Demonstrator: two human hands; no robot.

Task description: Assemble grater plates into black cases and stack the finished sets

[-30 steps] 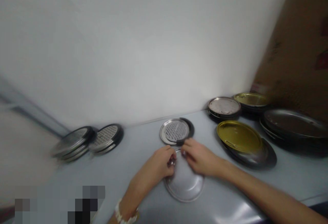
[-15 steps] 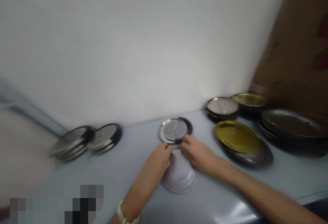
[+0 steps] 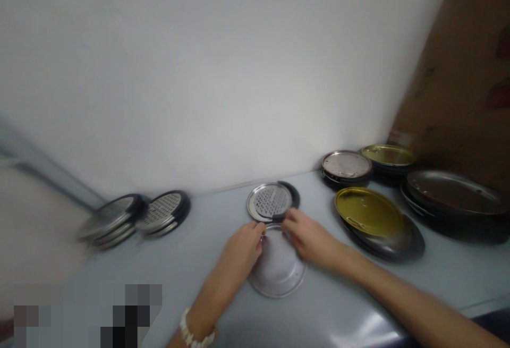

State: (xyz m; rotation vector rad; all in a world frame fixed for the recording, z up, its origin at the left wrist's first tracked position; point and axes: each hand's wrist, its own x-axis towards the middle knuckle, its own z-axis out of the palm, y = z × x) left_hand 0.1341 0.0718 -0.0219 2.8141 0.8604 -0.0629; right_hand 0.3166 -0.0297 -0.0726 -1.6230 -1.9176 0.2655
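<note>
A white wall point(image 3: 199, 71) rises behind a pale grey counter point(image 3: 358, 295), and a sheet of brown cardboard point(image 3: 442, 82) leans in the far right corner. A plain round steel disc point(image 3: 277, 271) lies at the counter's middle, towards the front edge, with the person's hands over its far rim. The left hand point(image 3: 241, 252) has its fingertips closed on that rim, gripping it from the left side. A white beaded bracelet point(image 3: 195, 329) circles the left wrist. The right hand point(image 3: 311, 239) reaches in from the right with its fingers curled down at the same far rim, but whether they are clamped on it or only touching, I can't tell.

Just beyond the hands, by the back edge, a perforated steel disc point(image 3: 270, 202) sits against a black ring point(image 3: 294, 194), its near edge almost at the plain disc's rim. Towards the left end of the back edge are two stacks of perforated discs with black rings point(image 3: 163, 212) point(image 3: 113, 226), blurred but close together. To the right sit a gold-lined lid point(image 3: 368, 211) on a dark pan point(image 3: 410, 244), a stacked silver lid point(image 3: 346, 164), another gold-lined lid point(image 3: 388, 154), and a stack of dark metal trays point(image 3: 454, 194) in the back right corner.
</note>
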